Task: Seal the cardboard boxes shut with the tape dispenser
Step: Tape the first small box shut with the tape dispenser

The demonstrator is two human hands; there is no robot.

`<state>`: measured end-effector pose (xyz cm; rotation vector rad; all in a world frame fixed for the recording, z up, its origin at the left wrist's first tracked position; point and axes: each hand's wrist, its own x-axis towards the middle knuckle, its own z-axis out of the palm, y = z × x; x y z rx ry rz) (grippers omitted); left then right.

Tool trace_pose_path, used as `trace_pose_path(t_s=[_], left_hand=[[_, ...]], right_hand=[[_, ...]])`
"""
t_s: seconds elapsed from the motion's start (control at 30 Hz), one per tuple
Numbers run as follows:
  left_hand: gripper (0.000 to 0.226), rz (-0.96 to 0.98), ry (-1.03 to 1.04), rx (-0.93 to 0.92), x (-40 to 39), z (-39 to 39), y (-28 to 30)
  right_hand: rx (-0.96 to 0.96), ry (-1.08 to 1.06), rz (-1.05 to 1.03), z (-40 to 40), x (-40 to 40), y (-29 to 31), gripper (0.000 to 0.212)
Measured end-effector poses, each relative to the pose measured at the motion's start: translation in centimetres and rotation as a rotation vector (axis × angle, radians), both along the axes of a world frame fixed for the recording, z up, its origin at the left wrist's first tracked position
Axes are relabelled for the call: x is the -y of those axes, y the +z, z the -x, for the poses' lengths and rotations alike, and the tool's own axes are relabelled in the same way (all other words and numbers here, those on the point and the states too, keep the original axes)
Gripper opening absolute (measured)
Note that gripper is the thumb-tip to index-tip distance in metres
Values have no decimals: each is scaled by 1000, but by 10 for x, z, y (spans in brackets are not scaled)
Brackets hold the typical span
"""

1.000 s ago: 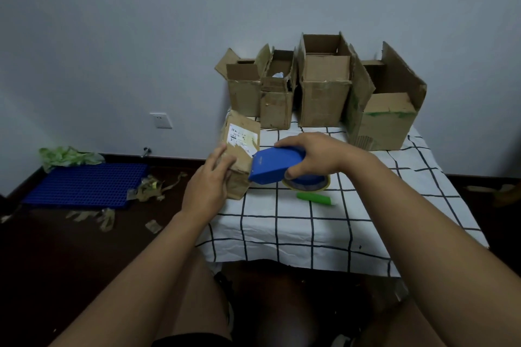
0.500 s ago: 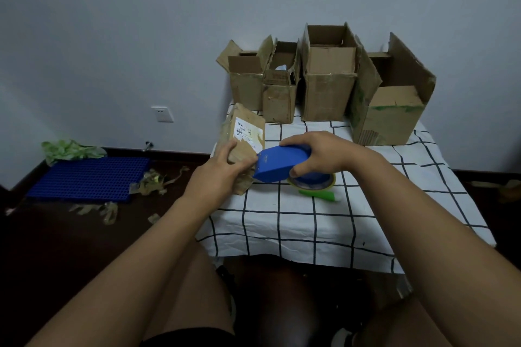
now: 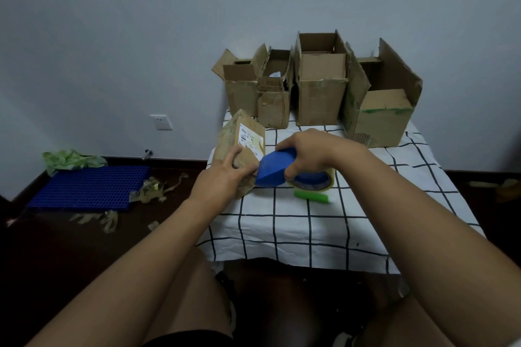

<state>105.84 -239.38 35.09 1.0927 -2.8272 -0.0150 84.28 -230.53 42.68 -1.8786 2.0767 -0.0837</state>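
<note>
Head view, centre of the frame: the small brown cardboard box with a white shipping label (image 3: pixel 239 149) stands tilted at the left edge of the bench covered in a white black-grid cloth (image 3: pixel 310 228). The left hand (image 3: pixel 222 177) holds it from the near side, fingers curled against its face. The right hand (image 3: pixel 307 149) is clamped over the blue plastic tape dispenser (image 3: pixel 275 167), whose nose touches the box's lower right edge; its yellowish tape roll (image 3: pixel 315 182) sits just below the hand. A green stick-shaped object (image 3: pixel 311 196) lies just beside the roll. Four open brown cardboard boxes (image 3: pixel 318 87) line the back, flaps up. Because the box hangs partly off the bench edge, pressing the dispenser could probably push it sideways or wrinkle the tape.
</note>
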Motion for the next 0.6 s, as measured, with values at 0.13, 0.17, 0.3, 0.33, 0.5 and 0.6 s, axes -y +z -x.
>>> trace_pose_path(t_s=[0.13,0.17,0.3,0.33,0.5,0.6], left_hand=[[60,96,-44,64,0,4,1],[58,103,-48,74,-1,5,3],[63,151,-58,156,-9,12,7],[65,153,-62,171,-11,14,8],[62,190,-58,231,-17,22,14],[54,191,-53,239,-20,24,17]], right_hand=[[-172,-1,-57,-27,13,20,46],[-211,-1,-71,-33,16,25,39],[-357,15,-101,-48,23,34,32],[-388,14,-106,-51,24,36,34],[-466,24,-131,-60,26,40,41],[-492,7,-142,-63,26,41,44]])
